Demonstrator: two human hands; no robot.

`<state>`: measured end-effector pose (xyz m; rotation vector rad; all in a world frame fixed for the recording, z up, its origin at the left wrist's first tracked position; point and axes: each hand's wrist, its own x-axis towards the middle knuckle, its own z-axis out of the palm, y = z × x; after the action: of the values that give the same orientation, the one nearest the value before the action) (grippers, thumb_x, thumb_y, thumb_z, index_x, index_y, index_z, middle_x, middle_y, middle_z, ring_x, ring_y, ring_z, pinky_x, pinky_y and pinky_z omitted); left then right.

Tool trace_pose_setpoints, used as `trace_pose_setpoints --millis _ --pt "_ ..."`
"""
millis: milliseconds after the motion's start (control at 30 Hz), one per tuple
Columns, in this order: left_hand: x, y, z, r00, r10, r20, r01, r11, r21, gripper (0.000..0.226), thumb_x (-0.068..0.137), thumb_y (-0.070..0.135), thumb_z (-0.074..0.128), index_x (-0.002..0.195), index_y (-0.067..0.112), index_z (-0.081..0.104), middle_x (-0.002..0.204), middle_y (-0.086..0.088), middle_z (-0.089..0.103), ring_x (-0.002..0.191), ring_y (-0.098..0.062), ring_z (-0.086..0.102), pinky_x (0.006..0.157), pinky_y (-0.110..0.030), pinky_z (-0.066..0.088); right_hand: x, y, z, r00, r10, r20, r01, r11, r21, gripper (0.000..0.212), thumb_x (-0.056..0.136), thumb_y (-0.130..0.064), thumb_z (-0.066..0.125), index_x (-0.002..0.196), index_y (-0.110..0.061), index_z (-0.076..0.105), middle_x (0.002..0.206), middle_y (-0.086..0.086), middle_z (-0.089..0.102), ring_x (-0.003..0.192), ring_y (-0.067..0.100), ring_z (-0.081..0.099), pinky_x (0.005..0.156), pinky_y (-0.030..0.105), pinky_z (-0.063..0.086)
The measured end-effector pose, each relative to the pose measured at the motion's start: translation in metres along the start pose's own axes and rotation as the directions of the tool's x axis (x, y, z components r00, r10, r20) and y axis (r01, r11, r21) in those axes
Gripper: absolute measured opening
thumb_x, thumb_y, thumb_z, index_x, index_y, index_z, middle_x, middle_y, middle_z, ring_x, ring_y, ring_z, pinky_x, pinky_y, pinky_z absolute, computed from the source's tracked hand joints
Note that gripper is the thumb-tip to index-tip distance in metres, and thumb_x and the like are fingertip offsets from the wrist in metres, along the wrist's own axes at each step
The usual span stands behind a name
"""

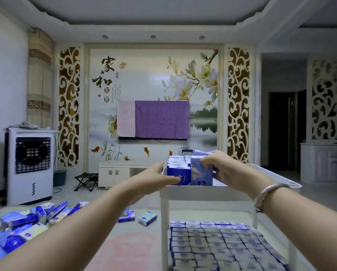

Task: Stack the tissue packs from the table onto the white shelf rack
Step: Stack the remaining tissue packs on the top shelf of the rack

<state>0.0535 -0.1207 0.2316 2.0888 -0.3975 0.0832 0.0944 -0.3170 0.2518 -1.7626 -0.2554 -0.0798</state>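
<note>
A white shelf rack [202, 192] stands in front of me at the right. On its top tier stand rows of blue tissue packs [178, 165] upright. My right hand [220, 165] grips a pale blue tissue pack [200, 173] at the front of the right row. My left hand [159, 174] lies flat against the left side of the front dark blue pack [179, 176], fingers straight. The lower tier [218, 243] is filled with many packs laid in rows. A heap of loose tissue packs [24, 222] lies at the lower left.
Two loose packs [147, 218] lie on the surface left of the rack. A pink mat [128, 249] is below them. A white air cooler [30, 165] stands at the left wall, with a folding stool [86, 179] and a low white cabinet [114, 175] behind.
</note>
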Motion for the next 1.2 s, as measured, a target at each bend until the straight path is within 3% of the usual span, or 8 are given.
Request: trace_pose_setpoints --millis 167,267,333,533,667,767,1000,1200 --pt "0.003 -0.004 0.004 0.999 0.023 0.043 -0.023 1.0 -0.005 0.027 0.093 0.01 0.056 0.099 0.036 0.053 0.103 0.017 0.063 0.095 0.002 0.059 0.085 -0.013 0.045 0.002 0.005 0.006 0.994 0.032 0.104 0.004 0.943 -0.332 0.095 0.056 -0.005 0.056 0.137 -0.037 0.018 0.124 0.018 0.047 0.113 0.03 0.054 0.097 0.047 0.05" --pt "0.007 -0.005 0.006 0.998 0.037 0.052 -0.037 0.999 -0.001 0.028 0.093 0.011 0.056 0.107 0.034 0.048 0.098 0.017 0.061 0.09 0.004 0.057 0.074 -0.009 0.045 -0.004 -0.003 0.01 0.978 0.055 0.203 0.077 0.806 -0.586 0.066 0.079 0.0 0.056 0.139 -0.013 0.032 0.128 0.013 0.046 0.116 0.025 0.05 0.101 0.044 0.047" --pt "0.009 -0.005 0.007 0.998 0.037 0.053 -0.037 0.999 -0.002 0.026 0.094 0.011 0.055 0.102 0.035 0.049 0.094 0.017 0.06 0.086 0.004 0.056 0.072 -0.01 0.044 -0.006 -0.008 0.012 0.981 0.07 0.181 0.079 0.706 -0.704 0.053 0.083 -0.009 0.056 0.133 -0.014 0.04 0.128 0.009 0.043 0.114 0.023 0.049 0.098 0.04 0.048" --pt "0.008 -0.007 0.006 0.999 0.031 0.045 -0.03 0.999 -0.021 0.024 0.093 0.01 0.056 0.098 0.033 0.053 0.095 0.015 0.062 0.088 0.002 0.057 0.079 -0.014 0.046 -0.009 -0.013 0.012 0.982 0.068 0.174 0.091 0.64 -0.763 0.083 0.068 -0.022 0.059 0.144 -0.025 0.027 0.135 0.009 0.041 0.114 0.023 0.053 0.096 0.045 0.05" --pt "0.003 -0.011 -0.007 1.0 0.03 0.002 -0.03 0.998 -0.062 0.025 0.093 0.016 0.058 0.11 0.03 0.048 0.124 0.006 0.055 0.101 0.001 0.053 0.089 -0.021 0.042 -0.011 -0.021 0.013 0.989 -0.09 0.115 0.146 0.603 -0.784 0.07 0.082 -0.013 0.06 0.144 -0.022 0.029 0.147 0.007 0.031 0.143 0.029 0.017 0.112 0.047 0.028" --pt "-0.003 -0.021 -0.026 0.994 0.038 -0.104 -0.046 0.996 -0.079 0.065 0.091 0.019 0.061 0.147 0.017 0.028 0.154 -0.001 0.03 0.135 -0.013 0.037 0.107 -0.028 0.03 -0.021 -0.036 0.03 0.944 -0.296 0.146 0.3 0.587 -0.752 0.072 0.081 -0.011 0.058 0.145 -0.027 0.03 0.158 0.0 0.018 0.148 0.021 -0.001 0.117 0.049 0.018" --pt "-0.047 -0.093 -0.092 0.926 0.042 -0.376 -0.069 0.996 -0.057 0.055 0.094 0.016 0.055 0.145 0.017 0.033 0.143 0.007 0.041 0.13 -0.011 0.038 0.106 -0.029 0.031 -0.027 -0.045 0.137 0.832 -0.435 0.343 0.552 0.598 -0.581 0.061 0.083 -0.009 0.054 0.14 -0.026 0.04 0.153 -0.006 0.027 0.146 0.008 0.003 0.115 0.033 0.014" --pt "-0.091 -0.195 -0.148 0.805 -0.12 -0.58 0.115 0.992 -0.047 0.041 0.093 0.009 0.053 0.132 0.018 0.046 0.133 0.004 0.05 0.108 -0.007 0.049 0.086 -0.024 0.04 0.011 0.003 0.262 0.816 -0.381 0.434 0.574 0.626 -0.529 0.05 0.084 -0.014 0.053 0.133 -0.023 0.045 0.137 -0.002 0.041 0.129 0.012 0.035 0.1 0.026 0.031"
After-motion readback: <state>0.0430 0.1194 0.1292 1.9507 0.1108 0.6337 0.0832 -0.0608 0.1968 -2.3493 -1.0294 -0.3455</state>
